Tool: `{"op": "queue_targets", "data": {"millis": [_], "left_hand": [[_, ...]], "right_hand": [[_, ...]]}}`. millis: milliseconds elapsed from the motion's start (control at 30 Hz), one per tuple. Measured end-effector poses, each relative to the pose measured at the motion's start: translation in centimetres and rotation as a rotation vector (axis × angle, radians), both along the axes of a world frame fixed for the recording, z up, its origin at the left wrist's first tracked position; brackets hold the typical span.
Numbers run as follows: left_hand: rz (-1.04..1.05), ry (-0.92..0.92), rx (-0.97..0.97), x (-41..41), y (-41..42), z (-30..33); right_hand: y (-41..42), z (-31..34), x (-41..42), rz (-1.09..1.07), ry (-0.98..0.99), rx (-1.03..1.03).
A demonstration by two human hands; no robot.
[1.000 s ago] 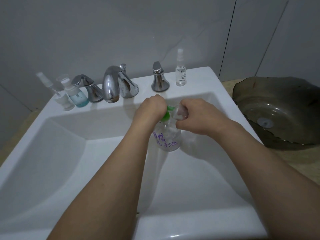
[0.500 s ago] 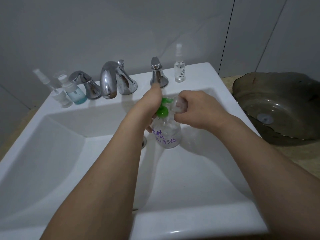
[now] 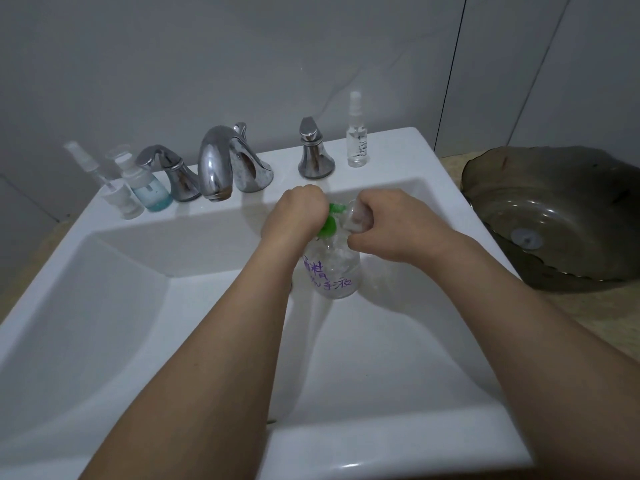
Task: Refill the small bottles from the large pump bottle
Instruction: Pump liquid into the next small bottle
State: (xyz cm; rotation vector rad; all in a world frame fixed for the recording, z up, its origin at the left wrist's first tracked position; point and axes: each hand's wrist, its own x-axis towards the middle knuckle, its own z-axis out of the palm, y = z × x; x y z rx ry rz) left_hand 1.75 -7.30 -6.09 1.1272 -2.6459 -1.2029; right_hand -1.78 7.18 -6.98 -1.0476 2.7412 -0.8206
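A clear large pump bottle (image 3: 332, 275) with purple writing and a green pump head (image 3: 329, 225) stands in the white sink basin (image 3: 138, 323). My left hand (image 3: 298, 216) is curled over the pump head from the left. My right hand (image 3: 384, 226) grips a small clear bottle (image 3: 356, 216) held right at the green nozzle. On the sink's back ledge stand a small spray bottle (image 3: 356, 143) at the right and, at the left, a blue-liquid bottle (image 3: 149, 192) and a tilted clear spray bottle (image 3: 114, 195).
A chrome faucet (image 3: 221, 164) with two handles (image 3: 313, 150) runs along the back ledge. A dark glass bowl (image 3: 554, 216) sits on the counter right of the sink. Grey tiled wall stands behind.
My left hand, raised with fingers lifted off the pump half a second ago, has come back down and curled over the green pump head. The right hand kept the small bottle at the nozzle.
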Motion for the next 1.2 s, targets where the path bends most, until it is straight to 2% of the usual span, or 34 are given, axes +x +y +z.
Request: {"op": "queue_targets", "data": {"millis": [100,233,367,500,667,733,833,1000,1200], "left_hand": [[-0.047,-0.005,-0.089,0.1,0.0,-0.1],[-0.055,0.010,-0.097,0.4,0.0,0.3],[-0.015,0.033,0.029,0.7,0.5,1.0],[0.103,-0.008,0.256,0.8,0.5,1.8],[0.077,0.001,0.231,0.6,0.0,1.4],[0.059,0.018,0.183,0.5,-0.1,1.2],[-0.044,0.029,-0.045,0.3,0.0,0.7],[-0.136,-0.065,-0.331,0.5,0.0,-0.1],[-0.190,-0.068,-0.464,0.2,-0.4,-0.4]], "right_hand": [[-0.1,0.1,0.0,0.004,0.005,0.004],[-0.1,0.1,0.0,0.000,-0.017,-0.018],[0.0,0.2,0.0,-0.006,0.020,-0.015],[0.0,0.3,-0.1,-0.018,0.082,-0.042],[0.0,0.3,-0.1,-0.025,0.095,-0.053],[-0.1,0.2,-0.1,-0.027,0.084,-0.052],[0.0,0.1,-0.2,-0.021,0.065,-0.018],[0.0,-0.2,-0.2,0.005,0.038,0.038],[-0.1,-0.1,-0.2,0.008,0.035,0.049]]}}
